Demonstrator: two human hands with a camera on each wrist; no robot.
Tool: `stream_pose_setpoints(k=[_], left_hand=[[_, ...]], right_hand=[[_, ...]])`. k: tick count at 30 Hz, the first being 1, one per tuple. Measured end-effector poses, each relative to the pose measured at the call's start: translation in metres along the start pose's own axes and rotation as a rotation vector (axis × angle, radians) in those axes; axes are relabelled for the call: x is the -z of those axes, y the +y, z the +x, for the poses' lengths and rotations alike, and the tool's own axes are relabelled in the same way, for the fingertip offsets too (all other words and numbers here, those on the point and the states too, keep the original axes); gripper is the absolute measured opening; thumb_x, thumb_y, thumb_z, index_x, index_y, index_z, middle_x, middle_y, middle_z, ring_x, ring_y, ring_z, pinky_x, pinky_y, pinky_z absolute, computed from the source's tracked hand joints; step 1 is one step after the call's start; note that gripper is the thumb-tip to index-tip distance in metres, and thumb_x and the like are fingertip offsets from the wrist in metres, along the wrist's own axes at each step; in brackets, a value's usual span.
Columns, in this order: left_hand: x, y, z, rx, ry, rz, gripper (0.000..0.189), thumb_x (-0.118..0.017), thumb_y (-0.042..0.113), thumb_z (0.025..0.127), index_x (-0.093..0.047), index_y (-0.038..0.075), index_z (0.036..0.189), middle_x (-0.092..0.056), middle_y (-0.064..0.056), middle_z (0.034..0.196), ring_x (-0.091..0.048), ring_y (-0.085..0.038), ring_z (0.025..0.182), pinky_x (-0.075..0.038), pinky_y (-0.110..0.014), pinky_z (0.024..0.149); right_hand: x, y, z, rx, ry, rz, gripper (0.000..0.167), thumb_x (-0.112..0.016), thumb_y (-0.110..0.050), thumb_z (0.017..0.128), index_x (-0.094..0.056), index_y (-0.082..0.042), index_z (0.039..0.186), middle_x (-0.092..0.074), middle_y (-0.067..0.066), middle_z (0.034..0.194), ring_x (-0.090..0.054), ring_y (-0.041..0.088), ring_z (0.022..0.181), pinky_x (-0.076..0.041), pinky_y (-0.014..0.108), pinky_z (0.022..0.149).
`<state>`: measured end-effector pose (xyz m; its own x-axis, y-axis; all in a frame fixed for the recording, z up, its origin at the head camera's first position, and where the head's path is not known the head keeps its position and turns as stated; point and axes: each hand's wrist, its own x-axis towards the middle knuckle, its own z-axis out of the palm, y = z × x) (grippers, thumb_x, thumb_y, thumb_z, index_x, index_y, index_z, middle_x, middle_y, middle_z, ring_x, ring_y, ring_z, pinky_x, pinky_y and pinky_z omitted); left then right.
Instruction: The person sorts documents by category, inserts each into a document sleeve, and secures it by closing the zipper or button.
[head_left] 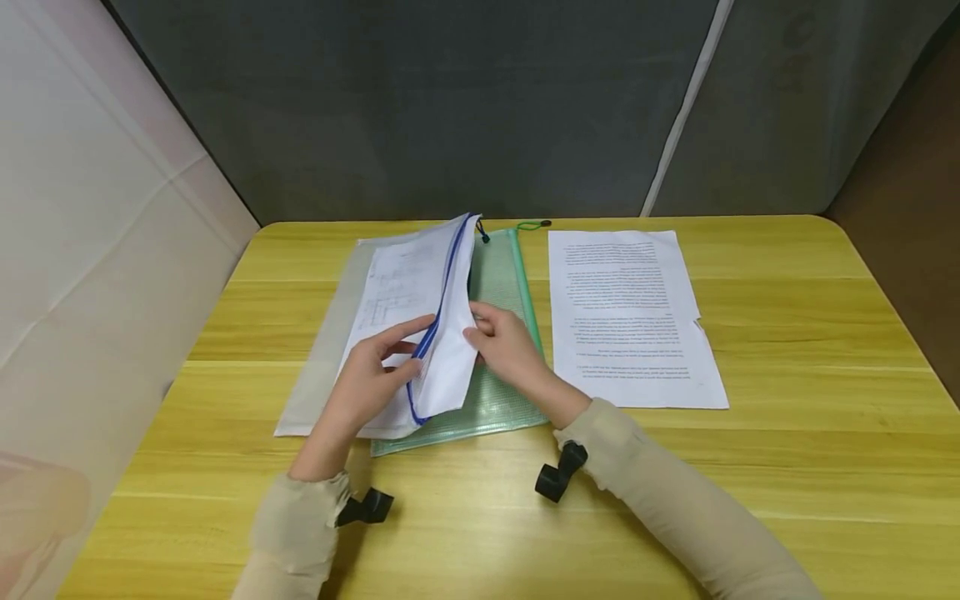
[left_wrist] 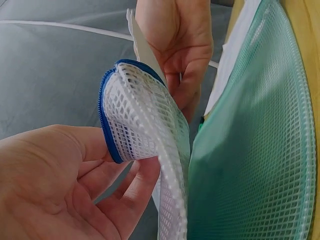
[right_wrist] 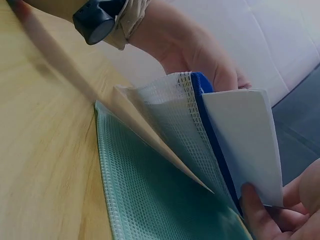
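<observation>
A white mesh zip pouch [head_left: 318, 367] with a blue zipper [head_left: 452, 258] lies tilted over a green mesh zip pouch [head_left: 506, 400], its right side lifted and its mouth parted. My left hand [head_left: 365, 383] holds the zipper edge, thumb on one side and fingers on the other, as the left wrist view shows. A stack of white paper [right_wrist: 245, 135] juts out of the mouth past the zipper. On its outer edge, the right hand [head_left: 513, 346] pinches the stack between thumb and fingers. A printed drawing shows through the white mesh.
To the right, a printed sheet of paper [head_left: 626, 325] with a small tear in its right edge lies on the wooden table [head_left: 810, 350]. A green zipper cord [head_left: 532, 224] reaches the table's back edge. Dark grey fabric [head_left: 465, 108] stands behind the table.
</observation>
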<state>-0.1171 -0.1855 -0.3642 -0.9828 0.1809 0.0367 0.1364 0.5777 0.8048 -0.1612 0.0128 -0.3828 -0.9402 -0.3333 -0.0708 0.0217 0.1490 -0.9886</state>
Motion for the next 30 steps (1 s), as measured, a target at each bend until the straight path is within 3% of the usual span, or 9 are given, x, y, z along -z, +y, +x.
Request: stream_pose_setpoints(k=[6, 13, 17, 19, 22, 24, 26, 30], left_hand=[[-0.005, 0.0, 0.001, -0.015, -0.007, -0.007, 0.055, -0.059, -0.005, 0.089, -0.058, 0.017, 0.14, -0.058, -0.009, 0.144, -0.064, -0.034, 0.116, -0.045, -0.02, 0.063], [-0.01, 0.003, 0.0, -0.027, -0.029, -0.042, 0.055, -0.059, -0.005, 0.091, -0.057, 0.017, 0.142, -0.057, -0.011, 0.144, -0.063, -0.033, 0.116, -0.044, -0.02, 0.062], [-0.011, 0.004, -0.001, -0.02, -0.019, -0.039, 0.056, -0.059, -0.005, 0.091, -0.057, 0.018, 0.142, -0.058, -0.01, 0.143, -0.064, -0.032, 0.115, -0.044, -0.02, 0.062], [-0.011, 0.004, -0.001, -0.019, -0.015, -0.044, 0.056, -0.058, -0.006, 0.091, -0.057, 0.018, 0.142, -0.058, -0.009, 0.144, -0.064, -0.032, 0.115, -0.044, -0.02, 0.062], [-0.01, 0.004, -0.002, -0.012, -0.011, -0.06, 0.056, -0.057, -0.006, 0.091, -0.057, 0.018, 0.142, -0.058, -0.01, 0.143, -0.063, -0.032, 0.115, -0.042, -0.021, 0.057], [-0.01, 0.004, -0.003, -0.006, -0.007, -0.071, 0.057, -0.057, -0.006, 0.091, -0.057, 0.018, 0.142, -0.059, -0.01, 0.142, -0.063, -0.032, 0.115, -0.04, -0.021, 0.054], [-0.009, 0.004, -0.003, -0.001, -0.003, -0.081, 0.057, -0.056, -0.007, 0.09, -0.057, 0.018, 0.142, -0.059, -0.011, 0.142, -0.063, -0.032, 0.115, -0.039, -0.021, 0.053], [-0.009, 0.002, -0.004, 0.002, -0.002, -0.098, 0.057, -0.056, -0.008, 0.09, -0.057, 0.017, 0.142, -0.057, -0.011, 0.144, -0.063, -0.033, 0.116, -0.039, -0.021, 0.052]], right_hand=[[-0.003, 0.0, 0.003, -0.013, -0.008, -0.002, 0.046, -0.052, -0.001, 0.1, -0.046, 0.001, 0.146, -0.068, 0.023, 0.123, -0.072, 0.033, 0.098, -0.06, 0.031, 0.074], [-0.013, 0.0, 0.005, -0.022, -0.039, -0.015, 0.048, -0.052, -0.001, 0.1, -0.044, 0.001, 0.147, -0.068, 0.024, 0.122, -0.073, 0.034, 0.096, -0.06, 0.028, 0.073], [-0.02, 0.001, 0.007, -0.046, -0.05, 0.036, 0.049, -0.048, 0.002, 0.101, -0.039, 0.003, 0.149, -0.064, 0.027, 0.127, -0.071, 0.038, 0.102, -0.06, 0.032, 0.079], [-0.023, 0.001, 0.007, -0.058, -0.055, 0.056, 0.048, -0.044, 0.001, 0.102, -0.038, 0.003, 0.15, -0.065, 0.027, 0.126, -0.071, 0.033, 0.101, -0.06, 0.031, 0.08], [-0.028, 0.002, 0.006, -0.067, -0.066, 0.085, 0.043, -0.039, 0.001, 0.103, -0.045, 0.003, 0.145, -0.071, 0.019, 0.099, -0.068, 0.018, 0.08, -0.056, 0.024, 0.069], [-0.032, 0.003, 0.006, -0.07, -0.075, 0.106, 0.039, -0.037, 0.001, 0.103, -0.05, 0.003, 0.14, -0.063, 0.008, 0.083, -0.058, 0.009, 0.07, -0.05, 0.019, 0.063], [-0.035, 0.003, 0.005, -0.079, -0.085, 0.127, 0.037, -0.035, 0.001, 0.103, -0.053, 0.004, 0.135, -0.053, 0.002, 0.076, -0.051, 0.007, 0.063, -0.044, 0.018, 0.059], [-0.038, 0.003, 0.004, -0.095, -0.097, 0.133, 0.037, -0.034, 0.001, 0.102, -0.053, 0.005, 0.134, -0.056, 0.003, 0.08, -0.052, 0.007, 0.066, -0.046, 0.018, 0.061]])
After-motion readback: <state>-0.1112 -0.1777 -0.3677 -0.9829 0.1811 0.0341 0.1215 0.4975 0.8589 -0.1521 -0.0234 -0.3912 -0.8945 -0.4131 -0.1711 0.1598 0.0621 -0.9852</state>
